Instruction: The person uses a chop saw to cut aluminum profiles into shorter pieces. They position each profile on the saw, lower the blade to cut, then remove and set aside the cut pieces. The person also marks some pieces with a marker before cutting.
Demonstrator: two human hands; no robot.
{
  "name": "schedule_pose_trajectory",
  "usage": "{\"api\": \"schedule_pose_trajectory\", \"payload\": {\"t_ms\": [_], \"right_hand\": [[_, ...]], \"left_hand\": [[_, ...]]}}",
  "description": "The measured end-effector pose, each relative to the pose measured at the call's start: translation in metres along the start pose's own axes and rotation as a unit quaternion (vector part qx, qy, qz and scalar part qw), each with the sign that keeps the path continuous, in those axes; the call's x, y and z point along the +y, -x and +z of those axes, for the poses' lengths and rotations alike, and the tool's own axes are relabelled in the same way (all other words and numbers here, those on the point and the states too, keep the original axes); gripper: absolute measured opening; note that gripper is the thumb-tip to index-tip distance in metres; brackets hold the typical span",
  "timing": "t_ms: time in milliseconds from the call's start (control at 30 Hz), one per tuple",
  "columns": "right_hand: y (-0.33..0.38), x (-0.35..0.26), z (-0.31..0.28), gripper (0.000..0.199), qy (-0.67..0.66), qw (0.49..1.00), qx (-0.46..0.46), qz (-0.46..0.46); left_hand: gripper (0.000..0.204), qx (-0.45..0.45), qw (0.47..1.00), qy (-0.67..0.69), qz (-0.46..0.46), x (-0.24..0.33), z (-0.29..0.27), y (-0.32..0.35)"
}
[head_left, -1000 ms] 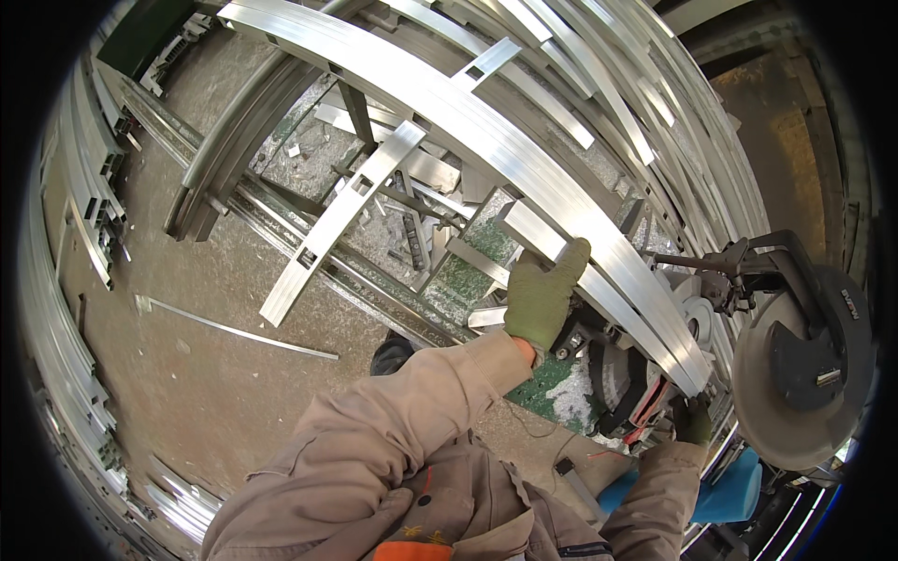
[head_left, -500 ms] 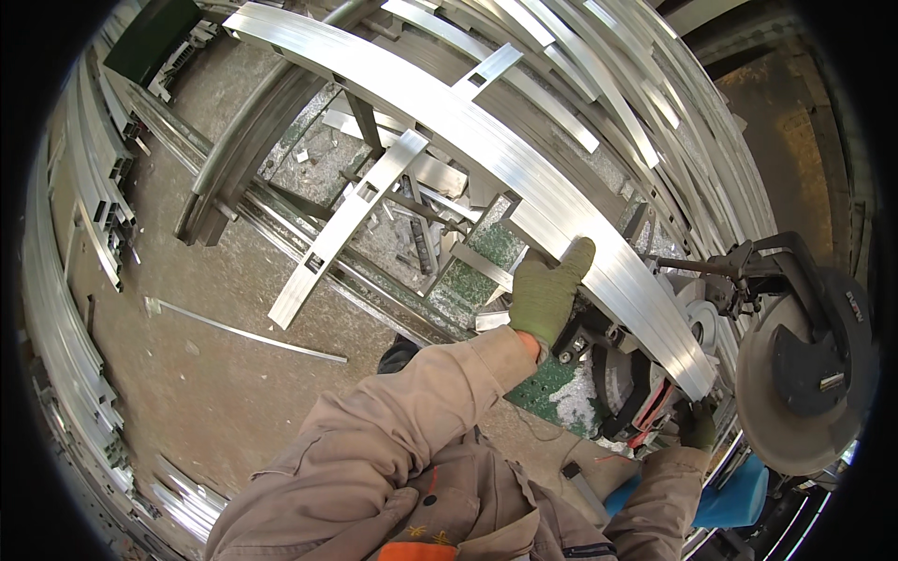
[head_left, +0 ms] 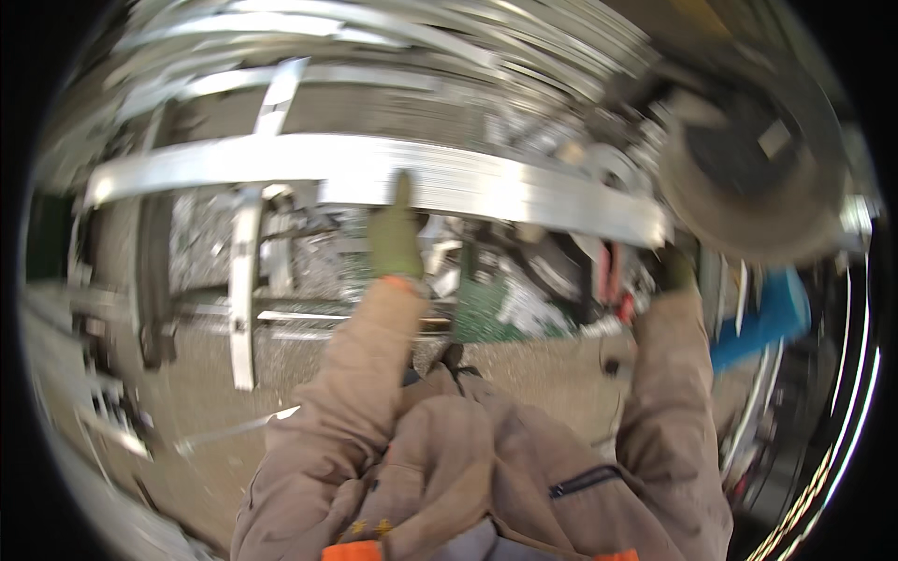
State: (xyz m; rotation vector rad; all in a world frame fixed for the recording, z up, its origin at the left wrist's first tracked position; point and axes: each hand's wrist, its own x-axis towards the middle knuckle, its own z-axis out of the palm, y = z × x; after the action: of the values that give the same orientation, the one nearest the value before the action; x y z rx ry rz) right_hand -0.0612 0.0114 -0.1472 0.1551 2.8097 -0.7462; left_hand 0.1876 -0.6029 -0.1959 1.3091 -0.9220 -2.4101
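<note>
A long bundle of silvery aluminium profiles (head_left: 524,192) lies crosswise in front of me, its right end beside the cut-off saw's disc (head_left: 748,178). My left hand (head_left: 397,238), in a green glove, is closed on the near edge of the bundle, with one finger or thumb lying on top and the rest hidden beneath. My right hand (head_left: 673,269), also gloved, is at the right end of the bundle, just below the saw disc. Its fingers are smeared by motion and partly hidden. A short slotted aluminium bar (head_left: 243,290) sticks out toward me from under the bundle.
More long profiles (head_left: 393,37) are stacked along the far side. Metal scraps and shavings (head_left: 201,243) lie below the bundle at left. A blue container (head_left: 762,318) stands at the right. Red-and-black saw parts (head_left: 608,276) sit near my right hand. The picture is blurred.
My view has turned, so the bundle that slanted down to the right now runs almost level. My left hand stays on the bundle and my right hand stays by its right end.
</note>
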Motion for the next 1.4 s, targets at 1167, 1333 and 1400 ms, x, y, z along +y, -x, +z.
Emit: {"api": "schedule_pose_trajectory", "payload": {"t_ms": [1167, 1333, 1400], "right_hand": [[0.037, -0.047, 0.078, 0.069, -0.432, 0.886, 0.150, 0.070], [0.035, -0.045, 0.079, 0.066, -0.446, 0.879, 0.153, 0.070], [0.036, -0.046, 0.079, 0.064, -0.458, 0.873, 0.151, 0.078]], "left_hand": [[0.047, -0.141, 0.986, 0.051, 0.066, 0.003, -0.011, -0.031], [0.049, -0.135, 0.987, 0.047, 0.072, 0.005, -0.009, -0.025], [0.049, -0.136, 0.987, 0.058, 0.062, 0.005, -0.011, -0.025]]}}
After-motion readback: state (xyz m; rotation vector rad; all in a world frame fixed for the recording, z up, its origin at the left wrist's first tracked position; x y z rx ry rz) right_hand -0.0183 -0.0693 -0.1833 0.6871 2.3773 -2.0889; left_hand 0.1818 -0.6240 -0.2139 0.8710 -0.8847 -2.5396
